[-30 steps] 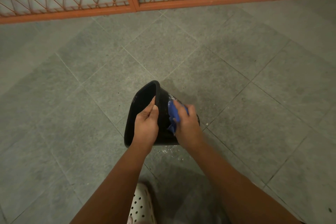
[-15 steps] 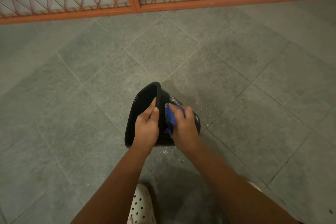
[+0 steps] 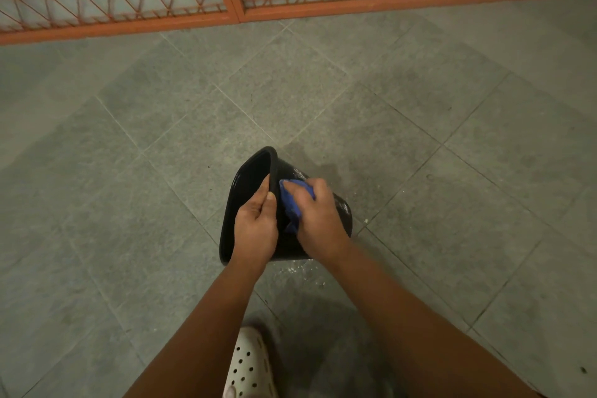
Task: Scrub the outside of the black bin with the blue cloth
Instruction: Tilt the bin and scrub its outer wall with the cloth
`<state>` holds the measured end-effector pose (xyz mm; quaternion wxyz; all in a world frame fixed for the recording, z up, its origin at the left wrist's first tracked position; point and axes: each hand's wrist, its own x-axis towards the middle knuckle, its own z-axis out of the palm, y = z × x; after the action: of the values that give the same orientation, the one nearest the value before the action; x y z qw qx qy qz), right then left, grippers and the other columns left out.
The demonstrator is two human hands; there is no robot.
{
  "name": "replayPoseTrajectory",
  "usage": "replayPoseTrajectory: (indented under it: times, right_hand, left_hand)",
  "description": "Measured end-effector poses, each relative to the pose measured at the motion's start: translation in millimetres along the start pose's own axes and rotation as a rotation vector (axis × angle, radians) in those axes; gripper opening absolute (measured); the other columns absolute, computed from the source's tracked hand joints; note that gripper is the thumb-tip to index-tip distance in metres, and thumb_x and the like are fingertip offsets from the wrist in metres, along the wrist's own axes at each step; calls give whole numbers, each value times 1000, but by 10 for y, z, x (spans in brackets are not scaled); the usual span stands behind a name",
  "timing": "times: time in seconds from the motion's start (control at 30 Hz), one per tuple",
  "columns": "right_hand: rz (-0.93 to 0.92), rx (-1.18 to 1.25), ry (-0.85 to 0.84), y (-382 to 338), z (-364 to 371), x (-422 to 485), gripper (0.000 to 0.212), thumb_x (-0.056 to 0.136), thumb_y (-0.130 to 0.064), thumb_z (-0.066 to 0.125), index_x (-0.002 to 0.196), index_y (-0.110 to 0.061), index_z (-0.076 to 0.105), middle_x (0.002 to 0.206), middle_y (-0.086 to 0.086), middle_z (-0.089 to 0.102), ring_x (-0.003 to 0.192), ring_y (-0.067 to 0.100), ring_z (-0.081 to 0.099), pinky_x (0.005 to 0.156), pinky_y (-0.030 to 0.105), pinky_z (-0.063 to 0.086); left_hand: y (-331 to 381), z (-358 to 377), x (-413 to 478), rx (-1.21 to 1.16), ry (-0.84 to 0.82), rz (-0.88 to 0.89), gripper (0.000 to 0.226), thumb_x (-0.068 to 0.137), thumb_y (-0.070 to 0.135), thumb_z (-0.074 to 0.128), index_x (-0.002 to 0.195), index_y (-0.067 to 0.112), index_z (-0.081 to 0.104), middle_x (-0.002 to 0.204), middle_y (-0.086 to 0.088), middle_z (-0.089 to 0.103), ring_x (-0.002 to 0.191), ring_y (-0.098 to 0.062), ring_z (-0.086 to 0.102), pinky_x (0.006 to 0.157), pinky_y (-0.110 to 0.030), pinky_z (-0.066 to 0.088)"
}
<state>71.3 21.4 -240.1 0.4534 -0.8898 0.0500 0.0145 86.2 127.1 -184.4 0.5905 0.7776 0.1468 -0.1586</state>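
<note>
- The black bin: the left hand and right hand cover its near side.
- The blue cloth: mostly hidden under the right hand.
- A white shoe, nearer than the black bin: cut by the bottom edge.
- Some white flecks beside the black bin: perhaps suds, too small to tell.

You're getting open floor all around the black bin; the orange fence is standing well beyond it, your white shoe sitting nearer you.
</note>
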Motion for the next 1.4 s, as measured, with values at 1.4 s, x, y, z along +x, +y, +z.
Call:
replayPoseTrajectory:
  times: [1.4]
  right_hand:
    - [83,-20,57,109,-20,-284,66,74,-1,61,136,-18,47,135,20,34,123,35,35,104,46,37]
  left_hand:
    - [-7,63,26,219,107,32,39,98,14,41,135,21,52,92,20,59,87,5,57,96,-33,49]
